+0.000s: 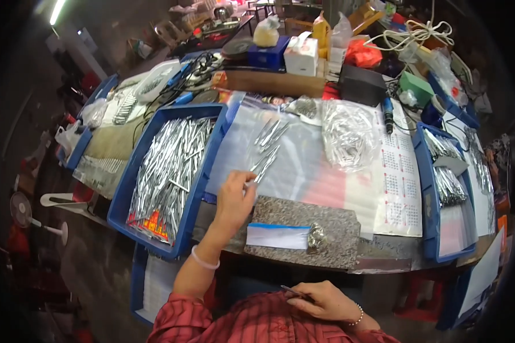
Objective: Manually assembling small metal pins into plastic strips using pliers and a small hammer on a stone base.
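My left hand point(234, 197) reaches over the clear plastic sheet point(303, 148), its thumb and fingers drawn together at the near end of a slim silvery metal piece point(263, 166). A few similar metal pieces point(272, 134) lie loosely grouped just beyond it. Close to my body, my right hand point(329, 303) is closed round another slim metal piece point(292, 290), whose end sticks out to the left; the rest is hidden by the fingers. Left of my left hand, a blue tray point(115, 208) holds a large heap of such pieces.
A speckled stone slab point(337, 220) at the near edge bears a white, blue-edged packet point(277, 236). Right of the sheet lie a clear bag of metal pieces point(349, 134) and a blue tray point(432, 228) with bundles. Boxes, including a black one point(360, 86), line the back.
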The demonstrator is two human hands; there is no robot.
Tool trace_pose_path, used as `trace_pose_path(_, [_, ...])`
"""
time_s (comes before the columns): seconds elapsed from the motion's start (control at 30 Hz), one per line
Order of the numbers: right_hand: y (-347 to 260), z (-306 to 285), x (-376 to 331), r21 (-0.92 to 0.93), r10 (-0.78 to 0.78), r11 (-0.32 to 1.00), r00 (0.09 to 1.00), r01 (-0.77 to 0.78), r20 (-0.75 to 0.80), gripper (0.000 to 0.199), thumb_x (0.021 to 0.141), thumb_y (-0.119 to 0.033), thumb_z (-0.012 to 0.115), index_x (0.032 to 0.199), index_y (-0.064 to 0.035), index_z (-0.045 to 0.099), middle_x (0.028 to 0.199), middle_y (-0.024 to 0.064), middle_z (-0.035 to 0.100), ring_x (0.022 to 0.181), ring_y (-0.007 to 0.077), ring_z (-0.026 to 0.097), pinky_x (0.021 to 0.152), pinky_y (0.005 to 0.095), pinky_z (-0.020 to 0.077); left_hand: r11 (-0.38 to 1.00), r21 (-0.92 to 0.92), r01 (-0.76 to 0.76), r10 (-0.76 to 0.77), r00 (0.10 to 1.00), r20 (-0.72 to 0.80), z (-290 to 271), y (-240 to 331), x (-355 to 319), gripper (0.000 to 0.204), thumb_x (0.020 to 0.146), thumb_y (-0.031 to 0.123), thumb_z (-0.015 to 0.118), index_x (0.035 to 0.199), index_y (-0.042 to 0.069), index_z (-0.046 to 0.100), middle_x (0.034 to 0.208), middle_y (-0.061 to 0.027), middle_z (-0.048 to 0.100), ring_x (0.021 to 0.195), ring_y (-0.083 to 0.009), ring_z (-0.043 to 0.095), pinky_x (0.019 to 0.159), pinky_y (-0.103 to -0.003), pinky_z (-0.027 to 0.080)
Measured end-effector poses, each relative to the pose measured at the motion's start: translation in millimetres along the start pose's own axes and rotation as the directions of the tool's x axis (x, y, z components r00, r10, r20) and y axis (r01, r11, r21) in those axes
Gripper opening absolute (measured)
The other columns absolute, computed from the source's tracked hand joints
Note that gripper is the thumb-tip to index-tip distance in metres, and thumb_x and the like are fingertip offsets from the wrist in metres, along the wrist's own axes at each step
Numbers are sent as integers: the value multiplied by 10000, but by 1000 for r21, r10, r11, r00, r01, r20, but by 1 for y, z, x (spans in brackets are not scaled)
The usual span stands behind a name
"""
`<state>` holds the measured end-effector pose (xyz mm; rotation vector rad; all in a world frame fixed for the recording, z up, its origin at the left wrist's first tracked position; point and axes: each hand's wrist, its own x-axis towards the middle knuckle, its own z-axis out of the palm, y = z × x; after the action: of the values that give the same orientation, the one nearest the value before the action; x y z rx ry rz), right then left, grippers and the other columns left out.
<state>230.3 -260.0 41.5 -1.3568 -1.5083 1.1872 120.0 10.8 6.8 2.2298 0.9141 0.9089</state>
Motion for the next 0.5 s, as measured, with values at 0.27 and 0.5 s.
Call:
trace_pose_path(0.27, [26,-11,-29,89,108,991,989,-100,-97,211,893,-204,617,1013,-32,642,857,155,666,764,295,669,679,327,516,929,370,25,-36,999,24,40,-64,63,133,766,128,647,845,23,628,835,-171,613,781,-341,606,705,-423,483])
trace_pose_path(0.5, [42,-14,-19,49,52,998,995,-48,-87,246,929,-248,563,1055,-46,626,873,156,659,774,314,658,695,355,521,900,433,45,-136,974,181,37,-46,61,141,776,152,591,778,12,596,793,-200,592,788,-383,582,709,-470,456])
